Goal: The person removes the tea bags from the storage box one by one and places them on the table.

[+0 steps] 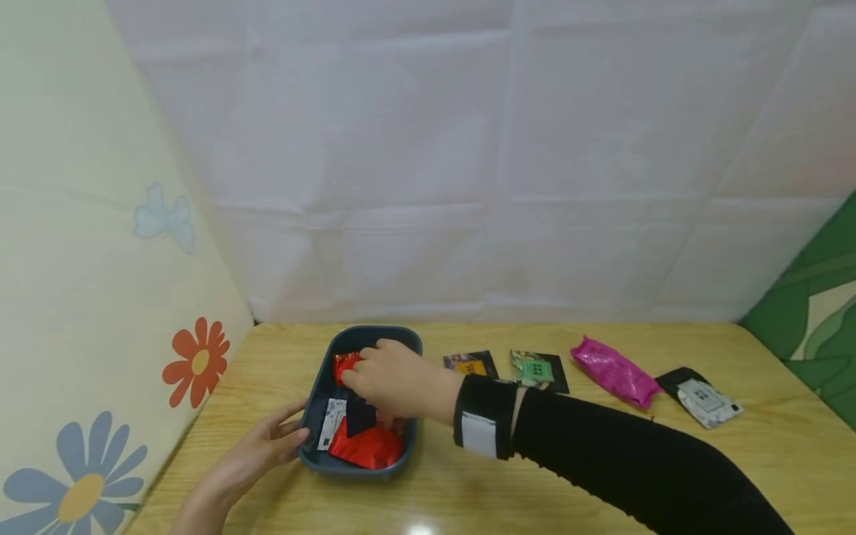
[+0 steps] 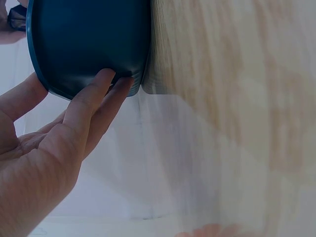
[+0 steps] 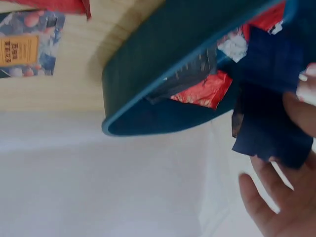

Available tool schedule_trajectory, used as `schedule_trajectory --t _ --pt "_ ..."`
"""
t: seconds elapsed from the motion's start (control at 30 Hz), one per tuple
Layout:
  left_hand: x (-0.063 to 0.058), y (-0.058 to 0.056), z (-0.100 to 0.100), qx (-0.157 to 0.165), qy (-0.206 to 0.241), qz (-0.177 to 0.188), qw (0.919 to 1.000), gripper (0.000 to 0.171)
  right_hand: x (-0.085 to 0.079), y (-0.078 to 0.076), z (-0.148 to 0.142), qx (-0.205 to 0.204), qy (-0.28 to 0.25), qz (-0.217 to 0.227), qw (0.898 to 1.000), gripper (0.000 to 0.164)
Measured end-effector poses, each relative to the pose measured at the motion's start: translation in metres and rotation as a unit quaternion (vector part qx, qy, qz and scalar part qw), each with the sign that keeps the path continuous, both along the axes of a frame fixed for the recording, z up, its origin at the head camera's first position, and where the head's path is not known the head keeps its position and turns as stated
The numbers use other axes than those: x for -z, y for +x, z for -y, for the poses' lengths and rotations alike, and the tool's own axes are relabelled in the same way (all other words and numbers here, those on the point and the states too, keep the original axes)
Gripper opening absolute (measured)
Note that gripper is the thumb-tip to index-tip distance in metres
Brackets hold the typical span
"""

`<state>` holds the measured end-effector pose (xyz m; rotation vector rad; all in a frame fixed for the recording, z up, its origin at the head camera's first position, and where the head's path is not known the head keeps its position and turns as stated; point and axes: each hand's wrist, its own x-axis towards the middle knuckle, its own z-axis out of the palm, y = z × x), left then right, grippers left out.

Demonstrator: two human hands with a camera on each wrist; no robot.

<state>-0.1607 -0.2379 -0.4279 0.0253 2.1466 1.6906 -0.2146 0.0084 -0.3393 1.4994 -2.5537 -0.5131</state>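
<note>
My right hand (image 1: 394,379) reaches over a dark teal plastic bin (image 1: 321,464) and pinches a small dark navy packet (image 3: 271,123) between thumb and fingers. Inside the bin lie a shiny red packet (image 1: 368,448) at the near end, another red packet (image 1: 342,365) farther back and a white-and-grey packet (image 1: 331,422) along the left side. The right wrist view also shows a black packet (image 3: 190,74) in there. My left hand (image 1: 267,446) rests at the bin's left side, its fairly straight fingers (image 2: 81,106) against the outer wall and its thumb by the rim.
Right of the bin on the wooden table (image 1: 508,483) lie a black packet with an orange label (image 1: 471,367), one with a green label (image 1: 537,370), a pink wrapped packet (image 1: 615,371) and a black-and-silver packet (image 1: 705,401). White cloth (image 1: 414,186) hangs behind the table.
</note>
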Motion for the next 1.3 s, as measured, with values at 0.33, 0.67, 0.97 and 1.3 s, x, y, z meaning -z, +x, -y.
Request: schedule_trajectory --t 0.33,0.67,0.97,1.3 --pt "0.001 0.0 0.001 0.002 0.001 -0.01 0.9999 0.067 0.022 0.015 -0.033 -0.005 -0.075 -0.083 0.994 0.04" --pt "0.002 -0.001 0.0 -0.005 -0.007 -0.008 0.9999 0.067 0.034 0.026 -0.092 -0.081 -0.167 -0.161 0.969 0.043" --pt "0.002 0.0 -0.001 -0.017 -0.014 -0.001 0.9997 0.066 0.039 0.03 -0.137 -0.08 -0.239 -0.151 0.956 0.035" --pt "0.002 0.0 -0.002 -0.026 -0.016 -0.009 0.9995 0.065 0.05 0.029 -0.178 -0.054 -0.285 -0.172 0.942 0.06"
